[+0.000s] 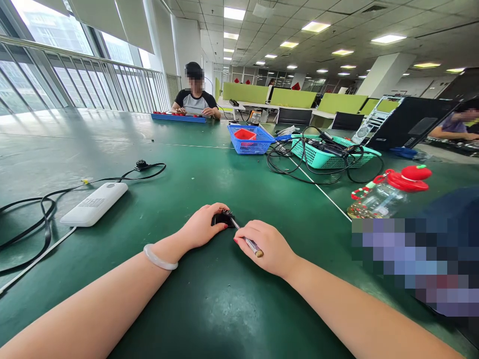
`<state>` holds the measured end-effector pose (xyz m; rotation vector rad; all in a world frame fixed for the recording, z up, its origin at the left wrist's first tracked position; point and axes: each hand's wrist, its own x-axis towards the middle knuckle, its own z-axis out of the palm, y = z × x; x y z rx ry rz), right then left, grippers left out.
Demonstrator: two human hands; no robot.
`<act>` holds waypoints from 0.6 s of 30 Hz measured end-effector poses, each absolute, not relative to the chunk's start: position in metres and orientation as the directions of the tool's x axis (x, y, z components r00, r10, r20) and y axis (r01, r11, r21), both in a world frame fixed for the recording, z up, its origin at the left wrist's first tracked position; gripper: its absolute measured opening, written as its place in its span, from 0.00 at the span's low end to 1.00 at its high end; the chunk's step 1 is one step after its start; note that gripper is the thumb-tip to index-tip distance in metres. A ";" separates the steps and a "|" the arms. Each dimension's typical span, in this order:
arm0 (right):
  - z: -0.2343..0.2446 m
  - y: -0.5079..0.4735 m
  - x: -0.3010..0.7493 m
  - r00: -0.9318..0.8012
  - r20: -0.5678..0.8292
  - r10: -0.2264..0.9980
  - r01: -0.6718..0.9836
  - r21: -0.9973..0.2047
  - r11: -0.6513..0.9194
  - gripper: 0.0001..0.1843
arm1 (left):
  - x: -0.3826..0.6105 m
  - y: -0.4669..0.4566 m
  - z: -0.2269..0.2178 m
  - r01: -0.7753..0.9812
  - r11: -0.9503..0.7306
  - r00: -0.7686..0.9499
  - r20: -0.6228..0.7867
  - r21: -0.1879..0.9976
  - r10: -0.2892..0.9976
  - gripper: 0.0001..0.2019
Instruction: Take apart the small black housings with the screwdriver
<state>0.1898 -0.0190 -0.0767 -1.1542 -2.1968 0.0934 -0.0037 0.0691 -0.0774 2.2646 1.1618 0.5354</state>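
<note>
My left hand (204, 225) rests on the green table with its fingers curled round a small black part (221, 218), mostly hidden by the hand. Metallic bits show at the part's upper edge. In my right hand (267, 244) is a slim screwdriver (250, 243) with a thin metal shaft and a tan butt end, pinched between thumb and fingers. Its shaft slants up and left, and the tip meets or nearly meets the black part; the exact contact is too small to make out. A pale bangle (160, 258) circles my left wrist.
A white power adapter (95, 203) and black cables lie left. Ahead stand a blue basket (249, 146) and a teal basket (318, 158) with tangled cables. A red-lidded bottle (389, 197) lies tilted at right, near a computer case (407, 122). A person (196, 102) sits across.
</note>
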 end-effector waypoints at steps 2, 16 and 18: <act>-0.076 -0.020 0.190 -0.388 0.540 0.747 0.712 -0.340 0.615 0.09 | -0.004 0.069 -0.078 0.620 -0.490 0.551 0.104 0.613 0.828 0.18; -0.075 -0.023 0.188 -0.479 0.597 0.643 0.670 -0.224 0.707 0.11 | -0.004 0.071 -0.079 0.629 -0.514 0.567 0.109 0.583 0.817 0.18; -0.076 -0.021 0.188 -0.464 0.568 0.679 0.682 -0.260 0.684 0.10 | -0.003 0.071 -0.079 0.626 -0.521 0.573 0.111 0.580 0.812 0.19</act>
